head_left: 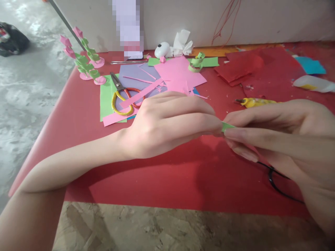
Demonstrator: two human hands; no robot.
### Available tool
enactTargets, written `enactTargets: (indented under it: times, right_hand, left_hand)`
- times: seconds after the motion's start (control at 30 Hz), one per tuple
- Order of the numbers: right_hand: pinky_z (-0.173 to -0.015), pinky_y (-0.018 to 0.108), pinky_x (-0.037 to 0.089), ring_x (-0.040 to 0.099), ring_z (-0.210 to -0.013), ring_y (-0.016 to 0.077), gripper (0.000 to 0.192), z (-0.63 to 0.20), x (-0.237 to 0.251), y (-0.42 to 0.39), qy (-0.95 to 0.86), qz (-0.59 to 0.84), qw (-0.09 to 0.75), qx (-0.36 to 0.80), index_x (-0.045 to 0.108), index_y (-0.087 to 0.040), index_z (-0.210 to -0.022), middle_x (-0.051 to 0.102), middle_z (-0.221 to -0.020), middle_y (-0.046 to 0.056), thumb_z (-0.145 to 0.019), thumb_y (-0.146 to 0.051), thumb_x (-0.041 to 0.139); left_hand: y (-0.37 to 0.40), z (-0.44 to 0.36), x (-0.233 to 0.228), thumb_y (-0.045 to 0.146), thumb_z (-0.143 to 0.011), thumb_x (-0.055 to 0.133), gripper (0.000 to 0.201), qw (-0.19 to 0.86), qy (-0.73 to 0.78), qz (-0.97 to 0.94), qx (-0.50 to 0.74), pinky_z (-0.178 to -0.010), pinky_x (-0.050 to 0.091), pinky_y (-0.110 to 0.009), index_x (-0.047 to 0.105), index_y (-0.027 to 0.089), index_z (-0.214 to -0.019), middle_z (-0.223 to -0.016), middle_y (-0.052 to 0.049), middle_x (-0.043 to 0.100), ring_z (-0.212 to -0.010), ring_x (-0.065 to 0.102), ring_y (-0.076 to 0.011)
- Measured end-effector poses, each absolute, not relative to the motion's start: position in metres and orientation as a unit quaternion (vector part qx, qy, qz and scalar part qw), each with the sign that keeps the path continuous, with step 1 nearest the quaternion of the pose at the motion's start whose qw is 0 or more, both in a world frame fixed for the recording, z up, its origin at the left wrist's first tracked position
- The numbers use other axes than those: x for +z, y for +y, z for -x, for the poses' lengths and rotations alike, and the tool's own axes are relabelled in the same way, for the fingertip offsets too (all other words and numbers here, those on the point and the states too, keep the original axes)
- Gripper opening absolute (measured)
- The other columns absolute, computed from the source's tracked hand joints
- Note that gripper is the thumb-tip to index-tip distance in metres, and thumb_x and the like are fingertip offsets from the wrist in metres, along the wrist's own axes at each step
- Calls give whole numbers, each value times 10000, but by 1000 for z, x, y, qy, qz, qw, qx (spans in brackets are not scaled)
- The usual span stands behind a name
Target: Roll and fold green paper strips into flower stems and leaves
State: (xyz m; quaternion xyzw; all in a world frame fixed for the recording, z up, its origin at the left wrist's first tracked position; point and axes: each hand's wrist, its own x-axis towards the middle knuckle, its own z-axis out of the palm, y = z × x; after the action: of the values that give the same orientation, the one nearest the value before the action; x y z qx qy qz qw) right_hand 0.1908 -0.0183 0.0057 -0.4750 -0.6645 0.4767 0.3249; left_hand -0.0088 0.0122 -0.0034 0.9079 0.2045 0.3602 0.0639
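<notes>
Head view: no readable writing or labels anywhere. Left hand (167, 122) and right hand (277, 136) meet fingertip to fingertip above the red table (162, 184), both pinching a small green paper strip (227, 127); only a short folded bit shows between fingers. Scissors (123, 97) lie on the colored paper sheets (178, 75) behind, well apart.

Informal paper-craft workspace, likely domestic or small workshop. Red-covered bench (78, 115) set against a plain pale wall (261, 17), bare concrete floor (23, 94) alongside. Loose coloured paper sheets (178, 75), cut strips, yellow-handled scissors (123, 96), finished paper flowers (83, 59) and scattered offcuts throughout. No industrial equipment in view.
</notes>
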Motion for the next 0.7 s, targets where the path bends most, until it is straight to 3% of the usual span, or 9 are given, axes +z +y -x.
enactTargets:
  times: [0.2,0.4,0.6,0.7]
  right_hand:
    - [-347,208,320,461,-392,56,211,-195,5,-20,-671,475,315,473,667,-245,-630,505,-445,-35,-779,-392,639]
    - [-389,242,360,500,-408,80,118,-200,-4,-16,-636,480,339,501,706,-277,-781,543,-493,-39,-723,-380,702]
    - [-390,228,347,478,-408,64,184,-194,-5,-7,-617,463,307,557,664,-208,-636,539,-486,-24,-728,-367,678]
    - [-381,231,337,457,-407,66,218,-190,-7,-1,-591,463,290,593,639,-177,-603,526,-491,-16,-706,-366,673]
  left_hand:
    - [15,12,-8,265,-932,401,295,30,186,-914,359,-679,556,-213,647,229,-774,-780,32,706,-763,690,-98]
    - [16,11,-19,149,-860,523,115,-15,141,-889,434,-665,543,-223,625,194,-835,-823,10,714,-710,670,-103]
    - [21,11,-25,137,-855,520,98,-32,149,-894,421,-658,540,-241,596,195,-836,-805,9,692,-696,651,-108]
    - [27,10,-30,190,-868,515,93,-107,153,-881,435,-744,543,-290,591,214,-822,-856,16,683,-812,644,-129]
